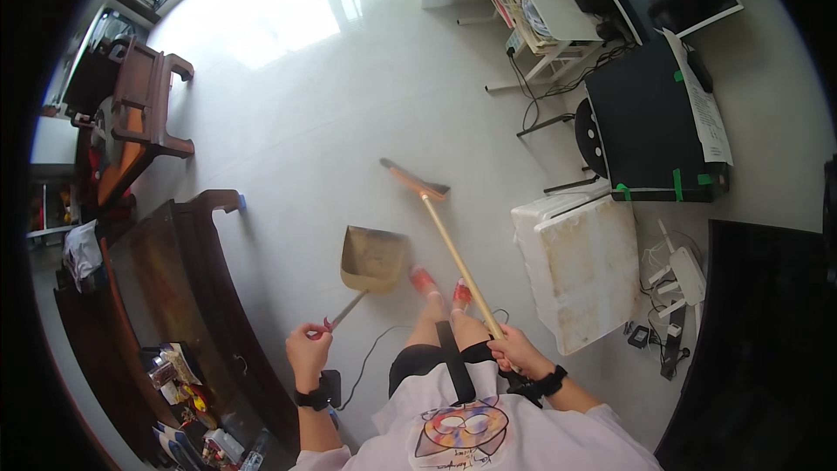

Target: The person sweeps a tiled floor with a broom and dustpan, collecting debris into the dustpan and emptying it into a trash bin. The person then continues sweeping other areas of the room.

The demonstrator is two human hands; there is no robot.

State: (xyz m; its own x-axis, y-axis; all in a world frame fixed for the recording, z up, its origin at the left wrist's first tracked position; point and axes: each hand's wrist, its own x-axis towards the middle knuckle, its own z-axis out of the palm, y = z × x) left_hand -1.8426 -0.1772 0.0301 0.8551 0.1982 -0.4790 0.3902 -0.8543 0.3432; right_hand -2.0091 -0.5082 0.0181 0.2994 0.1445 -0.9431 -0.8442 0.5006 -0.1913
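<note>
My left hand [308,347] is closed on the upper end of the handle of a tan long-handled dustpan [374,263]. The pan lies to the left of my feet, its open mouth facing away from me. In my right hand [515,352] is the pale yellow stick of a broom [458,255]. The broom's orange head, with dark bristles, rests on the light tiled floor [288,137] ahead of the dustpan and to its right. My feet, in red slippers [424,280], stand between the dustpan and the broomstick.
Dark wooden furniture [203,275] lines the left side, with small goods on its top. On the right are a white foam box [585,268], a black case [654,124] with green tape, a router [683,275] and loose cables. A thin cord [376,347] lies near my left arm.
</note>
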